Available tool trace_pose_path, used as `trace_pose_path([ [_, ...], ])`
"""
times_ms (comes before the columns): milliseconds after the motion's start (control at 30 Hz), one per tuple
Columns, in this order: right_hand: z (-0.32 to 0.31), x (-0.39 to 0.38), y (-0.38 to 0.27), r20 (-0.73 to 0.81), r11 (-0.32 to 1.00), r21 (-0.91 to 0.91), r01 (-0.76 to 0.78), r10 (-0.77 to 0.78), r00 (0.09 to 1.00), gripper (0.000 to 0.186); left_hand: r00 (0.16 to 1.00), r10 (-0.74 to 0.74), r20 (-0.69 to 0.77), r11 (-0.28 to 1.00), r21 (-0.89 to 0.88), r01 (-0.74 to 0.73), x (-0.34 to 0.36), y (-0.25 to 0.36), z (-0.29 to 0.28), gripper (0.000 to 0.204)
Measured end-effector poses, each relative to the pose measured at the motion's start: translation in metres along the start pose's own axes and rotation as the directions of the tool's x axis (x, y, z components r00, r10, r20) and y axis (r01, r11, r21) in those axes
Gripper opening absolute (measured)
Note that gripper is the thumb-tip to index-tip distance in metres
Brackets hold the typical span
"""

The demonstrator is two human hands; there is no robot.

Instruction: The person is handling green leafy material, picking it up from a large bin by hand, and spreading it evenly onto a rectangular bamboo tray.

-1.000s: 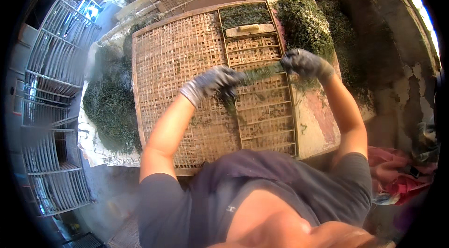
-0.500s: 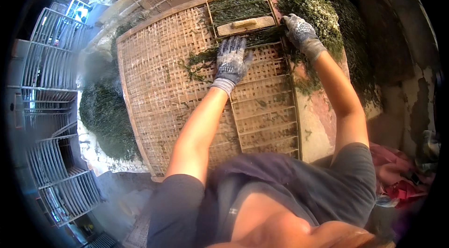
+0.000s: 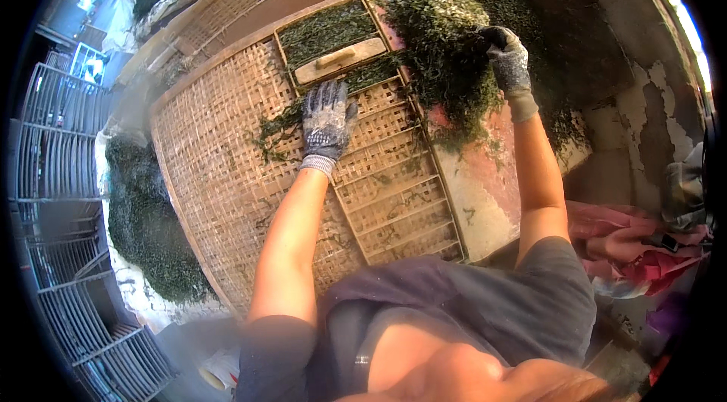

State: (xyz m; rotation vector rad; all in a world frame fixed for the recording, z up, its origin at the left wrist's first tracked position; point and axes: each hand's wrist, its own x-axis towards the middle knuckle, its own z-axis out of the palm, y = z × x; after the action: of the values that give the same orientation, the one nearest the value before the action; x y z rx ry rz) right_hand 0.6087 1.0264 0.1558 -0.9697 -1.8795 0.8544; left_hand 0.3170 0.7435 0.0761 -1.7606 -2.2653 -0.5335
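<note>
The left hand (image 3: 326, 123), grip unclenched, lies flat on the bamboo lattice (image 3: 216, 137). The right hand (image 3: 506, 57) is at the far-right green heap (image 3: 443, 42); I cannot tell its grip's state.

The strands (image 3: 447, 46) are coloured dark green, the mat (image 3: 212, 152) is patterned in tan crisscross weave, the bench (image 3: 492, 197) is blotched pink and cream, and the gloves (image 3: 326, 125) are mottled grey and off-white.

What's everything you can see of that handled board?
The handled board looks wooden: a pale, oblong slab with a raised tan bar grip. It lies grip upward, slightly slanted in view, across the divided frame, between two bands of dark green strands. The gloved left hand is just below; contact is unclear.
</note>
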Motion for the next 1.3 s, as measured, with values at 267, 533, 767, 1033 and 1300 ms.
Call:
trace_pose_path([
  [267,-0.051,0.02,-0.03,0.192,0.705,0.675,-0.215,0.113,0.975,0.032,1.0,0.007,-0.008,1.0,-0.017,-0.007,-0.001,-0.004,0.005,0.054],
  [533,-0.032,0.038,-0.145,0.391,0.225,0.909,-0.35,-0.174,0.904,0.035,0.995,0.039,-0.088,0.998,-0.043,-0.043,-0.002,-0.003,0.001,0.048],
  [767,0.103,0.008,-0.234,0.333,0.543,0.84,0.0,-0.514,0.79,0.04,0.976,0.219,-0.012,0.973,-0.074,-0.219,-0.008,-0.006,0.014,0.049],
  [1033,0.203,-0.043,-0.074,0.55,0.725,-0.448,0.524,-0.238,0.8,0.017,0.947,0.304,0.106,0.953,-0.056,-0.299,-0.009,-0.001,0.008,0.062],
  [1300,0.176,-0.045,-0.071,0.416,0.697,-0.562,0.445,-0.227,0.88,0.033,0.98,-0.043,-0.192,0.961,-0.275,-0.012,0.0,-0.004,-0.016,0.046],
])
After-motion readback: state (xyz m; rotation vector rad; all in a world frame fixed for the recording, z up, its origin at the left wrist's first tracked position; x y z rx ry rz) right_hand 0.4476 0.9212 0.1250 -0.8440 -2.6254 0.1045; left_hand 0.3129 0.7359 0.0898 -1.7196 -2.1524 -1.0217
